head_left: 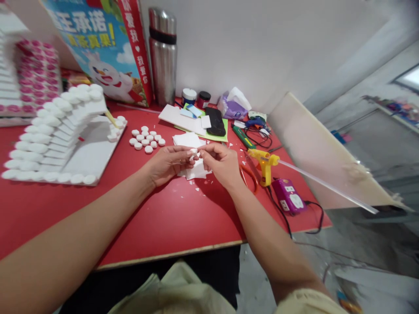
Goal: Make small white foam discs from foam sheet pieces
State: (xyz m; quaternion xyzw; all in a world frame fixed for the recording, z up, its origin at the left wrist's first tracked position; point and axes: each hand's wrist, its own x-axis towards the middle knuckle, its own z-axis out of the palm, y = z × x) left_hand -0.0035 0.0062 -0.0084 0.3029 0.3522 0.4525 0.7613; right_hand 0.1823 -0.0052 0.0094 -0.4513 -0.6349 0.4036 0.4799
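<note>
My left hand is closed, its thumb and fingers pinching a small white piece whose exact kind I cannot make out. From the other side my right hand meets it, thumb and forefinger pressed together at the piece's edge; anything else in that pinch is too small to tell. White paper sheets lie beneath both hands, with tiny scraps around them. Left of the hands sits a cluster of round white discs. Farther left stands a white stepped model edged with similar discs.
Right of my hands are orange-handled pliers, a yellow glue gun with a long clear stick, a purple power box and cables. Behind stand a steel flask, a printed box, two jars and a purple tissue pack.
</note>
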